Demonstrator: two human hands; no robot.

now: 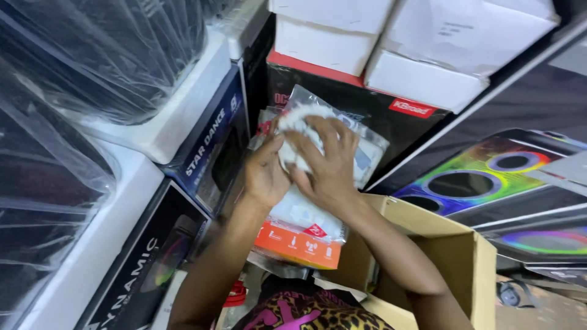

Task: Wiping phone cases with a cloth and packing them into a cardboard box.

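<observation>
Bright even light, glare on plastic wrap, slight blur.

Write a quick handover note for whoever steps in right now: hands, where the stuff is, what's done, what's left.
Left hand: gripping the clear packet from the left side.
Right hand: spread over its front, fingers pressing the white item inside.
The packet, with an orange card at its bottom, is held up in front of stacked boxes.
An open carton sits below right.
Done: packet in hand.
Left: not yet set down anywhere.
</observation>
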